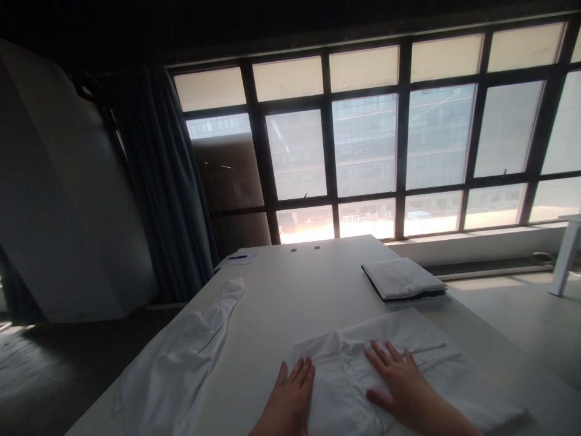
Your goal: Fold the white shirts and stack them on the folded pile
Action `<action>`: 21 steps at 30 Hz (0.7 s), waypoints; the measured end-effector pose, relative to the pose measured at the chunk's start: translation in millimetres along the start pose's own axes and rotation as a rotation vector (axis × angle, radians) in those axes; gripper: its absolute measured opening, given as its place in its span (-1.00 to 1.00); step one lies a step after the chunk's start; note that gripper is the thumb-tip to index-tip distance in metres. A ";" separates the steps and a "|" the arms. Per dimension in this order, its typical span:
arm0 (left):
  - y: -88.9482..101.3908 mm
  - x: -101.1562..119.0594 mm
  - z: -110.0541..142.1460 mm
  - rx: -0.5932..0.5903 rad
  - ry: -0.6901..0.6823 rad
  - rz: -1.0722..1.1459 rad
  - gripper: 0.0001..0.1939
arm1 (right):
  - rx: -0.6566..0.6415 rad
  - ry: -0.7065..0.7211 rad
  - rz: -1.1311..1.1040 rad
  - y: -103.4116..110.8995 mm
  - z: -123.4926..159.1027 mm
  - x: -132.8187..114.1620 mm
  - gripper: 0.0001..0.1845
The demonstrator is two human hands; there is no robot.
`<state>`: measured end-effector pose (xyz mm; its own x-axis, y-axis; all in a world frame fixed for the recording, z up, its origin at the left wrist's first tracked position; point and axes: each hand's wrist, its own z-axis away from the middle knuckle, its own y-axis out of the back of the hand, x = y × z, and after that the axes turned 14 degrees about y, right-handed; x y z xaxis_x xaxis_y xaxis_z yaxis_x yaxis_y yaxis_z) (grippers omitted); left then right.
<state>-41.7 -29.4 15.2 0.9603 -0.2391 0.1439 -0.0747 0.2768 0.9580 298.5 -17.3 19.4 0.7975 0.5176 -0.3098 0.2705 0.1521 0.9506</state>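
A white garment [336, 387] lies spread on the white table in front of me, with creases and seams across it; its exact kind is hard to make out. At its left edge my left hand [293, 393] rests with fingers stretched out, touching the cloth. My right hand [399, 381] presses flat on the middle of the garment, fingers spread and thumb apart. Neither hand grips anything. Another white garment [177, 357] lies loosely crumpled along the table's left side.
A folded stack of white and dark cloth [403, 278] sits near the table's right edge. Paper with a blue pen [238, 257] lies at the far left corner of the table [281, 290]. Behind stand a dark curtain [167, 181] and large windows [363, 145].
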 end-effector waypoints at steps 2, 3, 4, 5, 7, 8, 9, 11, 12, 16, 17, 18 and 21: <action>8.4 0.0 9.1 0.065 0.043 0.015 0.15 | -0.014 0.035 -0.024 3.9 1.8 -9.9 -0.11; 12.9 -0.1 13.1 0.088 0.084 0.017 0.14 | -0.020 0.059 -0.045 4.8 2.4 -15.7 -0.11; 17.6 -0.2 16.8 0.107 0.130 0.014 0.11 | -0.028 0.090 -0.069 4.8 2.7 -21.6 -0.11; 22.1 -0.4 19.9 0.119 0.175 0.007 0.08 | -0.038 0.127 -0.094 3.8 2.4 -27.3 -0.11; 30.0 -1.0 25.0 0.130 0.259 -0.024 0.02 | -0.067 0.217 -0.138 -1.0 0.0 -37.3 -0.08; 33.0 -1.3 27.0 0.135 0.302 -0.046 0.00 | -0.078 0.260 -0.156 -4.5 -1.8 -41.1 -0.08; 35.2 -1.7 28.4 0.142 0.339 -0.064 -0.02 | -0.081 0.292 -0.168 -8.5 -3.9 -44.0 -0.08; 35.9 -2.1 29.1 0.139 0.349 -0.077 -0.05 | -0.057 0.315 -0.180 -16.5 -7.8 -47.3 -0.12; 33.9 -2.0 28.0 0.132 0.306 -0.069 -0.09 | -0.030 0.310 -0.180 -20.1 -9.1 -47.9 -0.15; 7.9 3.7 11.2 0.077 -0.042 -0.028 -0.17 | 0.137 0.240 -0.156 -29.4 -11.4 -44.8 -0.35; -2.0 6.5 5.0 0.065 -0.094 -0.027 -0.21 | 0.181 0.212 -0.141 -30.2 -11.8 -41.9 -0.40; -12.1 9.2 -1.1 0.054 -0.119 -0.029 -0.26 | 0.219 0.177 -0.118 -30.3 -12.2 -37.6 -0.43; -34.4 14.5 -13.8 0.054 -0.101 -0.039 -0.42 | 0.284 0.006 0.021 -25.5 -12.4 -12.5 -0.44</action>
<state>-21.5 -29.6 -19.1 0.9308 -0.3425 0.1278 -0.0545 0.2157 0.9749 274.9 -17.2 -0.7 0.8017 0.5233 -0.2890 0.3948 -0.1005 0.9132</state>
